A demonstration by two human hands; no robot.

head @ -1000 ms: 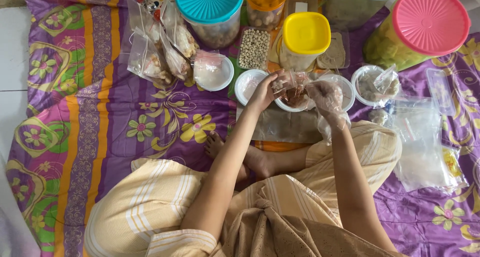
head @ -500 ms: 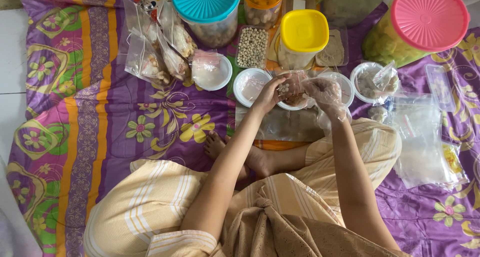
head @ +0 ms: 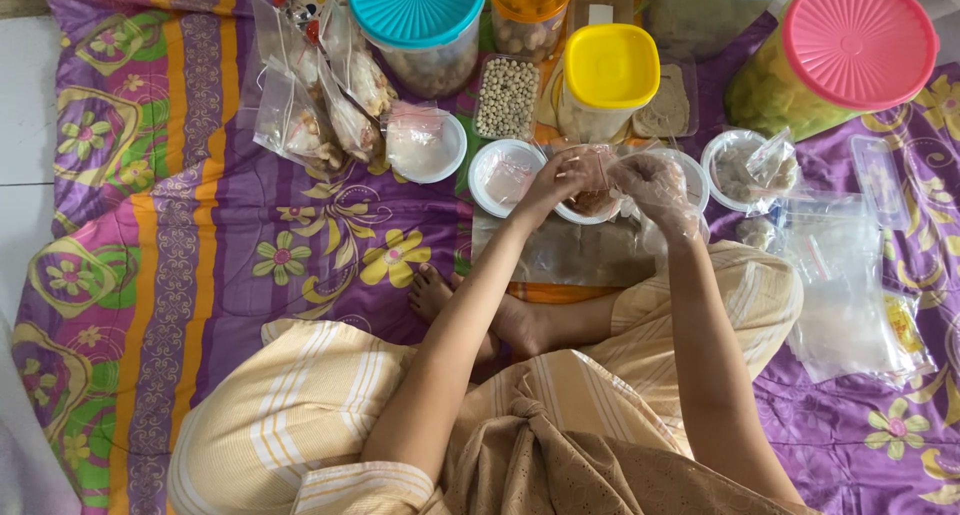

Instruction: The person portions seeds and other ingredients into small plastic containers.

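I sit cross-legged on a purple flowered cloth (head: pixel 220 235). My left hand (head: pixel 555 183) pinches the edge of a small clear plastic bag (head: pixel 598 167) with brownish food in it. The bag hangs over a white bowl (head: pixel 690 180). My right hand (head: pixel 655 187), inside a thin clear plastic glove, holds the bag's other side. Another white bowl (head: pixel 505 175) with a small packet in it lies just left of my left hand. A flat clear sheet (head: pixel 575 250) lies under both hands.
Jars stand behind the bowls: one with a teal lid (head: pixel 415 10), one with a yellow lid (head: pixel 610 67), one with a pink lid (head: pixel 858 43). Filled snack bags (head: pixel 320 105) lie at the left, a bowl with a bag (head: pixel 425 145) beside them. A stack of empty bags (head: pixel 845 285) lies at the right.
Both hands have stayed over the white bowl with the small bag between them; the fingers have shifted only slightly.
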